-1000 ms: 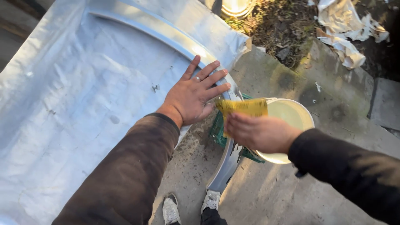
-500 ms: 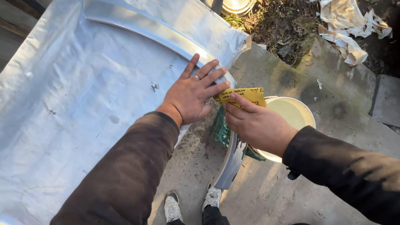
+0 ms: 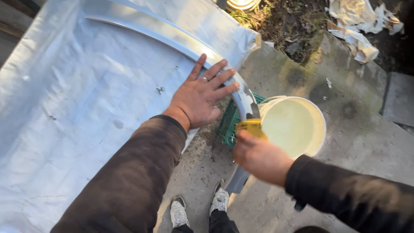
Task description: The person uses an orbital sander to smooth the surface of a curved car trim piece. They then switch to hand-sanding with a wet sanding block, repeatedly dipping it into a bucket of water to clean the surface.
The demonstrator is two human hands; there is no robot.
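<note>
Left hand (image 3: pixel 200 97): fingers spread open, palm flat on the grey curved panel (image 3: pixel 181 41), near its lower bend. Right hand (image 3: pixel 261 157): fingers closed around a yellow sanding pad (image 3: pixel 251 127), held against the panel's edge just below the left hand. White bucket (image 3: pixel 317 125) of pale liquid: just right of the panel. Green crate (image 3: pixel 227 127): beneath the panel, beside the bucket.

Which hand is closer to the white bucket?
Right. The right hand sits beside the white bucket, at its left edge. The left hand rests farther away on the grey panel.
</note>
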